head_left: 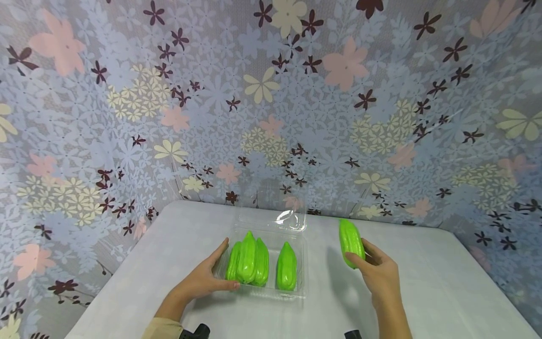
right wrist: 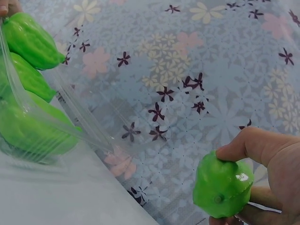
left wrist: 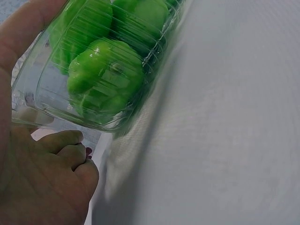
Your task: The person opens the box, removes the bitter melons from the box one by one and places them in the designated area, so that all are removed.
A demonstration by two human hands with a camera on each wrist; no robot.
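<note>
A flowered cloth point(head_left: 271, 94) hangs as a backdrop behind and beside the white table point(head_left: 444, 292), filling most of the head view; the table takes up the lower part. On the table, near its middle, sits a clear plastic box point(head_left: 296, 289) with its lid point(head_left: 277, 219) tipped open at the back; inside lie green vegetables point(head_left: 250, 261), three bunched on the box's left and one apart on its right. The left hand point(head_left: 203, 280) rests against the box's left side, fingers straight along the wall and the thumb along the near edge; the left wrist view shows the palm and thumb touching the clear plastic. The right hand point(head_left: 378, 273) is to the right of the box, above the table; its thumb and fingers are curled round one more green vegetable point(head_left: 351, 242), held upright and well clear of the box.
</note>
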